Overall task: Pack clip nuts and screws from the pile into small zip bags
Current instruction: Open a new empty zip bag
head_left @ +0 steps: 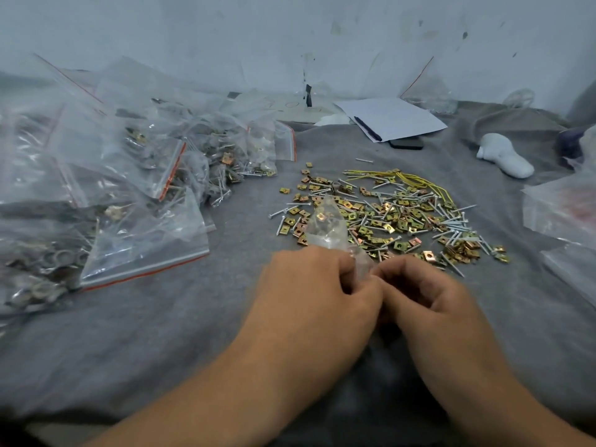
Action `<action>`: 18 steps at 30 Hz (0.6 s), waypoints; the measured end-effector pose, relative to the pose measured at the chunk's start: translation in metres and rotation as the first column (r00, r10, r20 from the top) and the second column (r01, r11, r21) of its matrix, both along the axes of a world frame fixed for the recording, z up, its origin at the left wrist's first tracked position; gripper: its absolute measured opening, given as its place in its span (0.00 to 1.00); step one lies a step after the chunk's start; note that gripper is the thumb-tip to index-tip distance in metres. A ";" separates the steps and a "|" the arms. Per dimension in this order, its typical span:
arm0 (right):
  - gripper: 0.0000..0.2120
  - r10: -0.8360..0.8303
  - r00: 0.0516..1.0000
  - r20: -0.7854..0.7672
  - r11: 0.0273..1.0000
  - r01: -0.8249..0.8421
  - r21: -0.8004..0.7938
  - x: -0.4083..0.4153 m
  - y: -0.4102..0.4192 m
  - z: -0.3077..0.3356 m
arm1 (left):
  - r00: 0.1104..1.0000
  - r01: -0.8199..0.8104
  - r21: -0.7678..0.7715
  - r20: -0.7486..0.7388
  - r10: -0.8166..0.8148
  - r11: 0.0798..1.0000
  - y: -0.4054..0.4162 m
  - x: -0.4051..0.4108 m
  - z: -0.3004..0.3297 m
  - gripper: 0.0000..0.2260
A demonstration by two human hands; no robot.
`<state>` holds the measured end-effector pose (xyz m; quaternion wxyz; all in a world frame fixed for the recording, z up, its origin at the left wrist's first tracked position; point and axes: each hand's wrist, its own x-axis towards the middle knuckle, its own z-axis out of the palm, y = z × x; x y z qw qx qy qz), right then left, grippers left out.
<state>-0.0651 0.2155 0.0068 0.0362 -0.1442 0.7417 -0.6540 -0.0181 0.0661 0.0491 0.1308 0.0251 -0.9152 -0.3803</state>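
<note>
At centre frame a small zip bag (325, 229) holds at least one clip nut, while filled bags (135, 201) lie heaped at left. The left hand (309, 295) and right hand (422, 298) pinch the small bag's near edge between curled fingers (350, 269), just below the pile (393, 214) of clip nuts and screws on the grey cloth (161, 333).

Two bare forearms come up from the near edge of the surface, and no sleeve, cuff or glove shows on either of them down to the bottom of the frame. The left hand (317, 285) and the right hand (425, 295) are both bare: no ring, watch, bracelet or band is visible on the fingers or wrists. The fingernails that show look short and unpainted, though motion blur softens them. No other part of the person is in view.
</note>
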 end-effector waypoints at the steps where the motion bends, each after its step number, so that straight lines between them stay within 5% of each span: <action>1: 0.05 -0.038 0.998 0.043 0.998 0.040 -0.048 -0.003 0.001 0.002 | 0.999 0.023 0.017 0.022 -0.023 1.000 0.002 0.002 -0.001 0.14; 5: 0.04 -0.070 0.995 -0.069 0.997 0.072 0.020 -0.008 0.004 0.005 | 0.999 0.005 0.005 0.049 -0.005 1.000 0.001 0.000 -0.004 0.14; 9: 0.13 -0.022 0.989 -0.147 0.995 0.035 0.089 0.000 0.002 0.008 | 0.996 -0.039 -0.047 -0.084 0.035 0.998 -0.003 0.000 -0.002 0.13; 13: 0.07 0.002 0.991 -0.136 0.979 0.026 0.202 -0.004 0.011 0.016 | 0.976 0.053 -0.133 -0.203 -0.080 0.990 0.004 0.010 0.003 0.13; 15: 0.03 -0.045 0.997 -0.063 0.975 0.057 0.214 -0.010 0.015 0.022 | 0.955 0.088 -0.180 -0.265 -0.135 0.980 0.009 0.014 0.006 0.12; 18: 0.09 -0.155 0.964 0.218 0.986 0.165 -0.028 -0.019 0.022 0.031 | 0.939 0.075 -0.213 -0.315 -0.142 0.974 0.018 0.019 0.010 0.11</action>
